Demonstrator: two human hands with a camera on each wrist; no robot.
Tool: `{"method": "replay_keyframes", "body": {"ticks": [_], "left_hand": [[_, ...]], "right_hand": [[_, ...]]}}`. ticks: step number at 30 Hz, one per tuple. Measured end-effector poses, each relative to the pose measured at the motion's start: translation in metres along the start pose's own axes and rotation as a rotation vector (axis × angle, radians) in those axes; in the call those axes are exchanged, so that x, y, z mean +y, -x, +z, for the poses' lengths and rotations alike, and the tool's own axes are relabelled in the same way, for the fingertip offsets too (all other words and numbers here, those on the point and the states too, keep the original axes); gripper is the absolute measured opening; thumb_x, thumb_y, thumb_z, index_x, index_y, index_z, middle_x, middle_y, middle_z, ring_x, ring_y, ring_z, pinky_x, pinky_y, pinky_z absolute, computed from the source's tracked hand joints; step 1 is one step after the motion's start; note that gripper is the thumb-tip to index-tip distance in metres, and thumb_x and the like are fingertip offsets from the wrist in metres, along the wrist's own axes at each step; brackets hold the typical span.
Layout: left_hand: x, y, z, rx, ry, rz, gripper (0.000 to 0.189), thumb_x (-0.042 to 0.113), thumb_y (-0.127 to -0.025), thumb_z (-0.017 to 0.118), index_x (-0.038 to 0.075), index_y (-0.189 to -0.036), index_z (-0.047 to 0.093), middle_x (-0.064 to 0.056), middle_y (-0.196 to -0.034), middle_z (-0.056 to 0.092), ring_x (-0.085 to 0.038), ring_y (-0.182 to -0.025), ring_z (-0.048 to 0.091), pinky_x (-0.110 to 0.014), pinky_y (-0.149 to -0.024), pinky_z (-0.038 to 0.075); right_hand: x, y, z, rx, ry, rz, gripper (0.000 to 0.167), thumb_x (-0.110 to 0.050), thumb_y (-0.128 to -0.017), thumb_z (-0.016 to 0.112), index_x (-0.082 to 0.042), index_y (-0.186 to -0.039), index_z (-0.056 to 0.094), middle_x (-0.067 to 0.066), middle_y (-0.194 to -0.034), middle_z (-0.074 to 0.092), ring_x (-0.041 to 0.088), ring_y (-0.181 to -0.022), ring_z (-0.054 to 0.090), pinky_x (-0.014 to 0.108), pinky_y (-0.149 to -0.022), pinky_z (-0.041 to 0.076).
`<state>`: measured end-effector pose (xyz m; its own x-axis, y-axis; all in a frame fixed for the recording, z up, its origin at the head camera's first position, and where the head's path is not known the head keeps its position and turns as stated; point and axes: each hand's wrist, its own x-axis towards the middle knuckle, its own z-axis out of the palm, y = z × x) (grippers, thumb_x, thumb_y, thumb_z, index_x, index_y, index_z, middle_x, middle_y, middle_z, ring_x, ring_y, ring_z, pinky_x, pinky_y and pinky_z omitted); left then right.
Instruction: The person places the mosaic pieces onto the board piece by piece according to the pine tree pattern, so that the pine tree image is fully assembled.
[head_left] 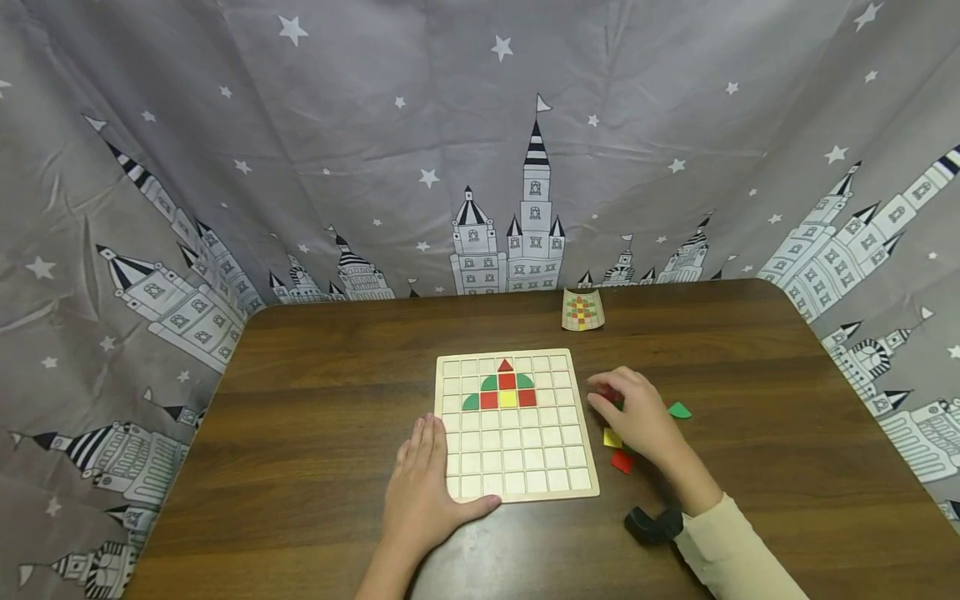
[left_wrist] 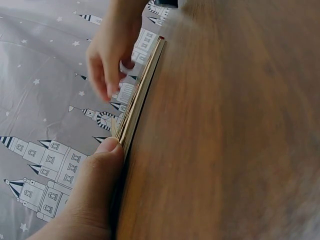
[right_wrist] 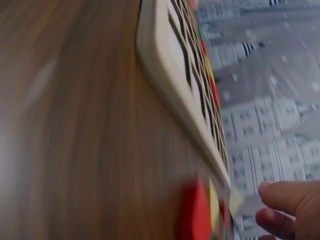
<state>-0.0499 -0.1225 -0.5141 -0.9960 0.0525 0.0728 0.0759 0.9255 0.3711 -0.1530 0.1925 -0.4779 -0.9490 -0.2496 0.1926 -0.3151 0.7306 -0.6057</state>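
A square wooden grid board (head_left: 523, 437) lies on the table. In its upper rows sit a red triangle (head_left: 506, 365), several red squares, a yellow square (head_left: 508, 398) and green rounded pieces (head_left: 470, 402). My left hand (head_left: 422, 483) rests at the board's lower left corner, fingers extended along the left side and thumb on the near edge. Just right of the board, my right hand (head_left: 633, 412) hovers over loose pieces, thumb and fingers apart in the right wrist view. Beside it lie a yellow piece (head_left: 612, 438), a red piece (head_left: 622, 462) and a green piece (head_left: 679, 410). Dark red shows beneath its fingers.
Behind the board, a slightly curled pattern card (head_left: 582, 310) lies near the far edge of the brown wooden table (head_left: 322, 400). A grey curtain (head_left: 360, 142) with castles and stars hangs beyond. A black curved object (head_left: 652, 527) sits at the right wrist.
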Motion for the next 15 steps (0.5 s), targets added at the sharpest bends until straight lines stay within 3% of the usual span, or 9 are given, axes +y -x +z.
{"method": "replay_keyframes", "body": {"ticks": [7, 15], "left_hand": [[-0.001, 0.0, -0.001, 0.0, 0.008, -0.002, 0.139, 0.092, -0.061, 0.059, -0.001, -0.156, 0.02, -0.016, -0.165, 0.017, -0.03, -0.154, 0.017, -0.051, -0.122, 0.025], [-0.001, 0.0, 0.001, -0.007, 0.008, -0.006, 0.139, 0.094, -0.061, 0.056, 0.001, -0.157, 0.02, -0.015, -0.166, 0.016, -0.029, -0.155, 0.016, -0.05, -0.123, 0.024]], "right_hand": [[0.037, 0.021, -0.039, 0.048, 0.095, 0.118, 0.027, -0.017, -0.092, 0.07, -0.005, -0.116, 0.069, 0.008, -0.096, 0.063, 0.021, -0.083, 0.054, 0.033, -0.071, 0.046], [0.059, 0.043, -0.059, -0.002, 0.15, 0.263, 0.048, -0.039, -0.097, 0.063, 0.003, -0.121, 0.062, 0.021, -0.111, 0.06, 0.034, -0.097, 0.058, 0.052, -0.08, 0.05]]}}
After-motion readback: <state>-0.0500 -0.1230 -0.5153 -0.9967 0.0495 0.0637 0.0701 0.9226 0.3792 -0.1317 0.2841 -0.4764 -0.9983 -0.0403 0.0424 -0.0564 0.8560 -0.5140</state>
